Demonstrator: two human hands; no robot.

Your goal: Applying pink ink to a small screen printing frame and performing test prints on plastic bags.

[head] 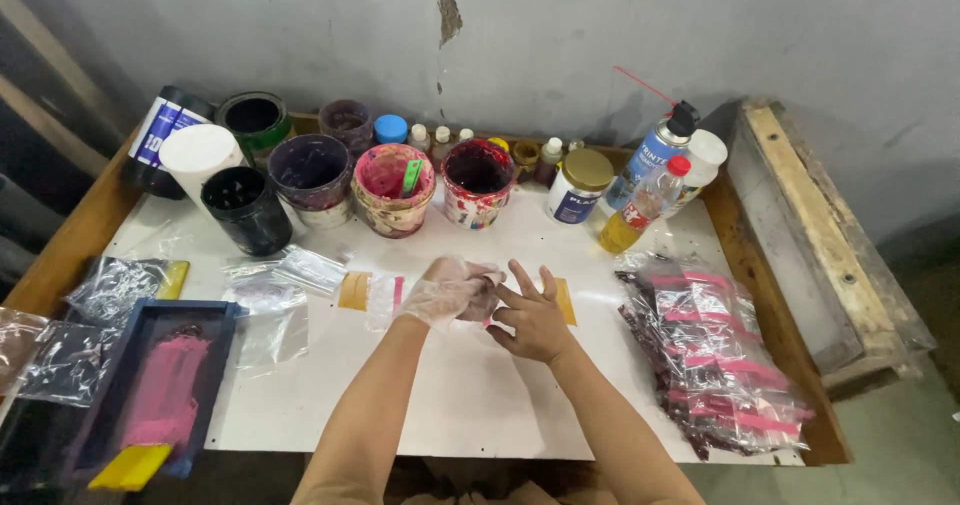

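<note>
- Pink ink coats the blue-framed tray at the table's left edge, a yellow scraper at its near end.
- Left hand, in a clear plastic glove, is curled shut; whatever it grips is hidden.
- Right hand, bare, fingers spread, touches the gloved fingertips.
- Bagged pink-striped packets pile at right.

Near the white table top, the dark blue tray holds pink ink; the squeegee is yellow; the bags have pink strips.
</note>
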